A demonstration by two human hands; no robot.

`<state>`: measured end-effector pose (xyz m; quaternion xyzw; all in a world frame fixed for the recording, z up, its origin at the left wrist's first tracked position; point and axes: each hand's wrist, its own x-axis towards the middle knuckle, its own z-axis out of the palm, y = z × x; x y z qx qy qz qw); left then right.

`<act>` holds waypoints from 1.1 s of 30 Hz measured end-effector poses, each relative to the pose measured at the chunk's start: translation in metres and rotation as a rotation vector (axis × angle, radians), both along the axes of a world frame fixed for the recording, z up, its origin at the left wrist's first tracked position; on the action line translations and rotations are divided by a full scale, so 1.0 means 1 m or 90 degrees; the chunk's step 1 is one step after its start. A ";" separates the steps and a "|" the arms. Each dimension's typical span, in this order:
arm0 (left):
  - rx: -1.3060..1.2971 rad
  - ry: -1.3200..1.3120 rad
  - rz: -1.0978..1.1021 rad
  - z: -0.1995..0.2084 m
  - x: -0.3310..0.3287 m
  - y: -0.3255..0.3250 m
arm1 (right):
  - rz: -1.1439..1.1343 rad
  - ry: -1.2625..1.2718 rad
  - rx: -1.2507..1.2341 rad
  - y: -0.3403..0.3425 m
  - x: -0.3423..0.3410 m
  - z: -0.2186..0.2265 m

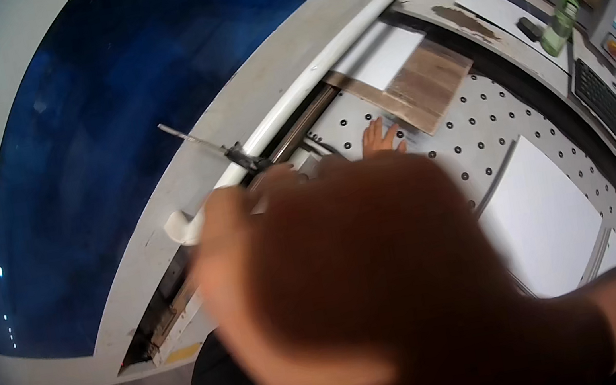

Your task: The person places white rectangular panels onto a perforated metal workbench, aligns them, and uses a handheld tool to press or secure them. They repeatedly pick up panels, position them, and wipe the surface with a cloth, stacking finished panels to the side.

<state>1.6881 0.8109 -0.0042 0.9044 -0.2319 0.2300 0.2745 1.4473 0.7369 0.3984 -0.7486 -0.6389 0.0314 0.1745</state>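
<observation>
Head view: both arms in play.
Right hand (356, 241): blurred close to the lens, elbow bent at lower right; its grip I cannot tell.
Left hand (382, 139): stretched over the dotted counter (477, 137), fingers extended, grip open, wrist hidden.
Brown board (432, 88): just beyond those fingers, partly under a white sheet (383, 55).

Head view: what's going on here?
A person's bare hand is spread over the dotted worktable, by the near edge of a brown board; left or right, I can't tell. A white sheet lies partly over that board. White panels lie nearer, to the right. A blurred bare arm fills the foreground, hiding much of the work.
</observation>
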 end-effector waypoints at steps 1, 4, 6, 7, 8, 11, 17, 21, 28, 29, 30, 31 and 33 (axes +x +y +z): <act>0.026 0.013 0.035 0.000 -0.004 0.009 | 0.010 0.015 -0.010 -0.014 0.002 0.005; 0.003 0.024 0.065 0.022 0.011 0.037 | -0.012 0.013 -0.028 -0.003 0.005 0.000; -0.019 0.025 0.026 0.011 0.005 0.029 | -0.011 -0.005 -0.035 -0.002 -0.001 0.005; -0.028 0.036 -0.028 0.013 0.000 -0.010 | -0.052 -0.006 -0.045 -0.002 -0.005 0.010; -0.029 0.046 0.004 0.008 -0.008 0.008 | -0.025 0.007 -0.034 0.001 -0.006 0.002; -0.007 0.001 0.097 -0.011 -0.052 0.013 | 0.021 0.002 -0.019 -0.036 -0.048 -0.021; -0.030 0.052 -0.038 -0.007 -0.054 -0.040 | -0.087 -0.005 -0.065 -0.018 -0.053 -0.001; -0.104 0.101 -0.140 -0.042 -0.085 -0.022 | -0.043 0.056 -0.068 -0.008 -0.048 -0.008; 0.005 0.009 0.019 0.016 -0.015 0.026 | -0.101 0.046 -0.086 -0.025 -0.034 0.020; -0.003 0.033 0.014 0.018 -0.003 0.027 | -0.107 0.040 -0.087 -0.026 -0.036 0.023; -0.013 0.015 0.022 0.017 -0.016 0.027 | -0.105 0.050 -0.085 -0.029 -0.039 0.025; -0.009 0.017 0.047 0.026 -0.024 0.036 | -0.090 0.058 -0.076 -0.033 -0.031 0.028; -0.028 0.021 0.055 0.047 -0.022 0.032 | -0.100 0.057 -0.075 -0.052 -0.036 0.039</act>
